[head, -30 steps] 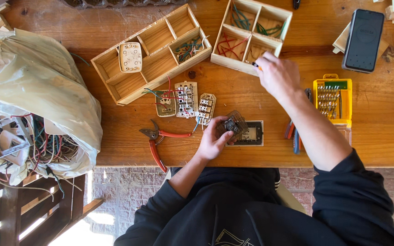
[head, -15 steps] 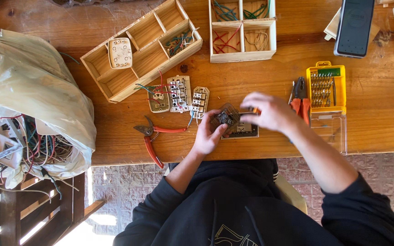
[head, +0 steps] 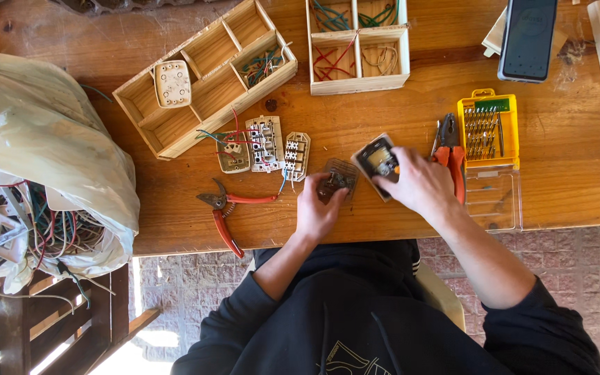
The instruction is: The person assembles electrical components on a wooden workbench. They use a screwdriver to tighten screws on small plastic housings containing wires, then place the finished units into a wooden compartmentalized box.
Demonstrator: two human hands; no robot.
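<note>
Near the front edge of the wooden surface [head: 564,187], the left hand [head: 317,212] closed its fingers on a small brown switch module [head: 338,179] that rested on the wood. The right hand [head: 421,186] gripped a dark square switch plate [head: 376,158], tilted up off the surface just right of the module; something orange showed at its fingertips, too small to make out.

The tilted plate could have slipped from the right hand's fingers, since only one edge seemed pinched, and fallen onto the module below. A sleeve sweeping past might also have knocked the red-handled pliers [head: 451,149] lying just beside that hand.

Left of the hands lay three pale switch inserts with coloured wire stubs [head: 265,144] and red-handled cutters [head: 227,208]. Right of the pliers, an open yellow plastic case [head: 489,126] held a row of metal screwdriver bits, its clear lid [head: 493,203] folded down toward the near edge.

Farther back, a long wooden divided tray [head: 203,90] lay at an angle, with a white switch cover [head: 173,83] in one compartment and tangled coloured wires in the compartment at its right end. A square wooden divided box [head: 359,45] held green, red and tan wire offcuts, sorted by compartment. A dark phone [head: 528,38] lay at the far right. At the left edge, a crumpled pale plastic bag [head: 43,160] spilled wires and switch scrap.
</note>
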